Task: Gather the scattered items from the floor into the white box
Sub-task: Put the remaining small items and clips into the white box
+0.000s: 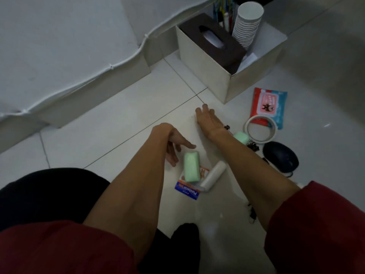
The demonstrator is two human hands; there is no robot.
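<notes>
— Ahead of the right hand (pixel 207 119)?
— Bare floor (pixel 173 91) up to the white box (pixel 209 74).
— To its right?
— Crowded: tape ring (pixel 260 140), wipes pack (pixel 272 101), mouse (pixel 280 157).
— Left of the left hand (pixel 173 148)?
— Open tiles as far as the wall (pixel 59 46).

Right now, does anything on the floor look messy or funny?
Yes. Things lie scattered near the white box: a green bar sits crooked on the plaster box, a tape ring overlaps the wet wipes pack, and the brown tissue box pokes out of the box at a tilt.
</notes>
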